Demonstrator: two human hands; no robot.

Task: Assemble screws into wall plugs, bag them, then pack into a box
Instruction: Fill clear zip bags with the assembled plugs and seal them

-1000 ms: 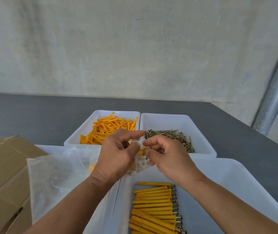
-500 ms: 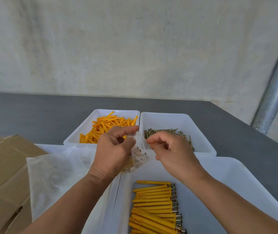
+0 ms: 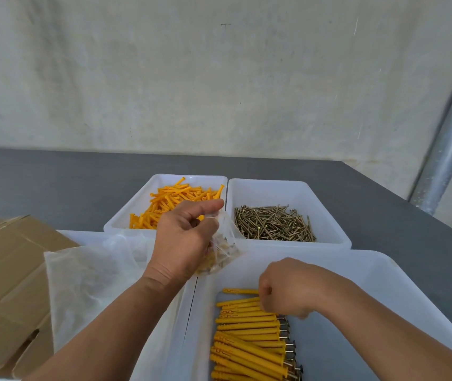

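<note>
Small clear plastic bag, with a few yellow pieces inside, hangs above the seam between the two near trays, pinched at its mouth by the fingers of the left hand, as it was half a second ago. At far left lies a flattened brown cardboard box, then a stack of clear plastic bags. Behind them on the grey worktop stand a white tray of loose orange wall plugs and a white tray of brass-coloured screws.

The right hand has left the bag's mouth and dropped into the large white near tray. Its curled fingers rest on the top of the row of yellow wall plugs with screws fitted, well apart from the bag. I cannot tell whether they grip one.
</note>
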